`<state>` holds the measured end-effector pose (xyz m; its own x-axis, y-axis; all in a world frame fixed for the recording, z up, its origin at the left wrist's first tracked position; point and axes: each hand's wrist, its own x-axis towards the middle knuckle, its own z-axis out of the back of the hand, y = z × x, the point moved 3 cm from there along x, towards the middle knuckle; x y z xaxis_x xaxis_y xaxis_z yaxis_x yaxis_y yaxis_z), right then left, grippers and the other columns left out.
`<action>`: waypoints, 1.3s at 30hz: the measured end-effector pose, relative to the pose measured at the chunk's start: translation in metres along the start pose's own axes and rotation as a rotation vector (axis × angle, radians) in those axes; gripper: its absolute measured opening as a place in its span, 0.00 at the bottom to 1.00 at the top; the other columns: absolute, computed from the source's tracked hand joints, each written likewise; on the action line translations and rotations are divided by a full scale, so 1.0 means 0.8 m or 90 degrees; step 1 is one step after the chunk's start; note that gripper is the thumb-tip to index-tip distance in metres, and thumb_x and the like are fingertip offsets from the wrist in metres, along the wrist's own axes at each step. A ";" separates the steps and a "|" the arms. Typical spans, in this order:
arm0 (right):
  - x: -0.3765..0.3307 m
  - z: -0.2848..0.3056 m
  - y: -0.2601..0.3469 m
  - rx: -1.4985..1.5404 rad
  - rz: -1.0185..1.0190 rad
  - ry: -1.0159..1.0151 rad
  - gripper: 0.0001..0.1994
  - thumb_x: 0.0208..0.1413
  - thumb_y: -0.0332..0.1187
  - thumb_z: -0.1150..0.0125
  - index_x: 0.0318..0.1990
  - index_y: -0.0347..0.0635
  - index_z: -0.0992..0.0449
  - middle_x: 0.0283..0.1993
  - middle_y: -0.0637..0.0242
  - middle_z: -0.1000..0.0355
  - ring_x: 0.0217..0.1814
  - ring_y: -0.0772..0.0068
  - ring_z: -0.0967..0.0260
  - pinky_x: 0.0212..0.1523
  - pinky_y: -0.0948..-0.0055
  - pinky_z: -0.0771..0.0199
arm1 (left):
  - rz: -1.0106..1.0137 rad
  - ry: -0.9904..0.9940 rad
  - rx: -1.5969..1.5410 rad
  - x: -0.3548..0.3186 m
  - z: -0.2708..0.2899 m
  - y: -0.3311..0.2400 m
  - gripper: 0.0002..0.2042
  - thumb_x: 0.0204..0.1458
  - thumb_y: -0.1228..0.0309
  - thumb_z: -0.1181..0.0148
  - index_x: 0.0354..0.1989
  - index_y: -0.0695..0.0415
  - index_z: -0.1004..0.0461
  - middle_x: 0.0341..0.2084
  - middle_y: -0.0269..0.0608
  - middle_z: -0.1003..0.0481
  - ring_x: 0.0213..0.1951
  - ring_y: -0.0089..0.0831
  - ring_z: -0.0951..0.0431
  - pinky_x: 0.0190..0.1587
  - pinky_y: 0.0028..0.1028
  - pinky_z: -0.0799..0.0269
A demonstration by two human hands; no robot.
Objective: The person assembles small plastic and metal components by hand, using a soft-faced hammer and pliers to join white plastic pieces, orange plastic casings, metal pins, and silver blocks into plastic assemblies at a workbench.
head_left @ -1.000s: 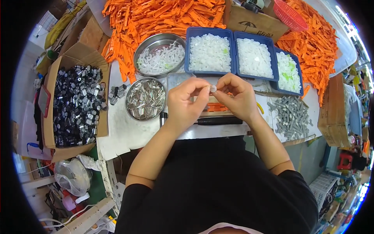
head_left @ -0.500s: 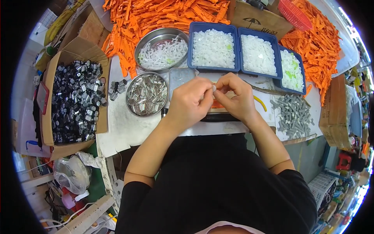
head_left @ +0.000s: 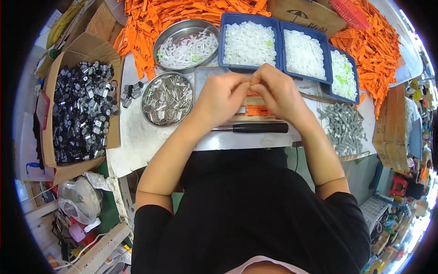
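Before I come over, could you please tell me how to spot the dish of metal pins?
On the worktable, look between the open cardboard box and the left hand. The round steel dish there holds silvery pins; the dish behind it holds white plastic pieces.

Orange plastic part (head_left: 259, 111), elongated, partly covered, lying crosswise just above a tan strip (head_left: 258, 118)

Shiny metal pins (head_left: 168, 98), plastic tray (head_left: 248, 17), matt cardboard box (head_left: 114, 130)

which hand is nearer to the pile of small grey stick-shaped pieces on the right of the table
Right: the right hand is to the left of the grey pile; the left hand is farther left, beyond the right one.
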<state>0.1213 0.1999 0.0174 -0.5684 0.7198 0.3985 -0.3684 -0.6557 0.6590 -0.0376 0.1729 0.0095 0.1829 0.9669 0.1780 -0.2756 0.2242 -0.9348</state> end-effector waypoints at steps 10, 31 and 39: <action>0.003 -0.033 -0.042 -0.268 0.012 0.006 0.04 0.48 0.26 0.42 0.30 0.42 0.31 0.30 0.61 0.35 0.34 0.56 0.35 0.35 0.61 0.38 | -0.109 -0.077 0.402 -0.048 0.079 0.025 0.14 0.48 0.75 0.42 0.44 0.67 0.28 0.43 0.53 0.27 0.45 0.48 0.26 0.50 0.35 0.31; 0.112 -0.012 -0.051 -0.372 -0.103 0.177 0.06 0.49 0.29 0.45 0.34 0.40 0.25 0.35 0.54 0.25 0.41 0.51 0.27 0.40 0.56 0.27 | 0.077 -0.041 0.460 -0.074 0.147 0.047 0.04 0.40 0.81 0.43 0.23 0.64 0.32 0.22 0.45 0.30 0.25 0.39 0.28 0.30 0.33 0.33; 0.101 -0.009 -0.055 -0.292 -0.065 0.042 0.07 0.49 0.28 0.42 0.37 0.43 0.25 0.37 0.56 0.27 0.41 0.52 0.28 0.40 0.58 0.27 | -0.052 -0.155 0.255 -0.043 0.110 0.025 0.02 0.46 0.80 0.43 0.25 0.64 0.28 0.19 0.35 0.32 0.21 0.21 0.34 0.25 0.22 0.39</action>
<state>0.0861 0.2856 0.0162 -0.5521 0.7796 0.2957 -0.7036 -0.6259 0.3364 -0.1326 0.1553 0.0116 0.0057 0.9339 0.3575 -0.6210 0.2835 -0.7307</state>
